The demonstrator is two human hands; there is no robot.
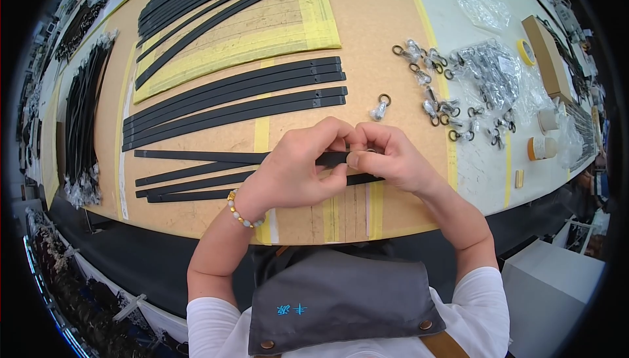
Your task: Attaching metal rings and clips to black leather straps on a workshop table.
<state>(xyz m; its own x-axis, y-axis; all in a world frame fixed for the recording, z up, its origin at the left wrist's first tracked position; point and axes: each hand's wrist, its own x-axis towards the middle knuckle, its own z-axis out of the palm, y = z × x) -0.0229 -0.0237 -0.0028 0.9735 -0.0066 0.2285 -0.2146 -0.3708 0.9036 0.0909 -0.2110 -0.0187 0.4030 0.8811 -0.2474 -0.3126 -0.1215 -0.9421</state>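
Observation:
My left hand [298, 165], with a beaded bracelet at the wrist, is closed on a flat black strap [332, 159] near its right end. My right hand [391, 161] pinches that end between thumb and fingers. The fingertips of both hands nearly meet there and hide part of the strap. A small dark curve shows at the right fingers; I cannot make out what it is. Several loose black straps [190, 176] pass beneath my left hand and wrist. Just beyond my right hand lies a dark metal ring fitting [380, 107], its lower part wrapped in clear plastic.
Rows of black straps [236, 106] lie farther back, with more piled on a yellow-edged board [321, 20]. To the right are several plastic-wrapped ring fittings [429, 99], a clear bag [491, 73], tape rolls [526, 52] and a cardboard box [547, 60]. A strap bundle [88, 122] lies at left.

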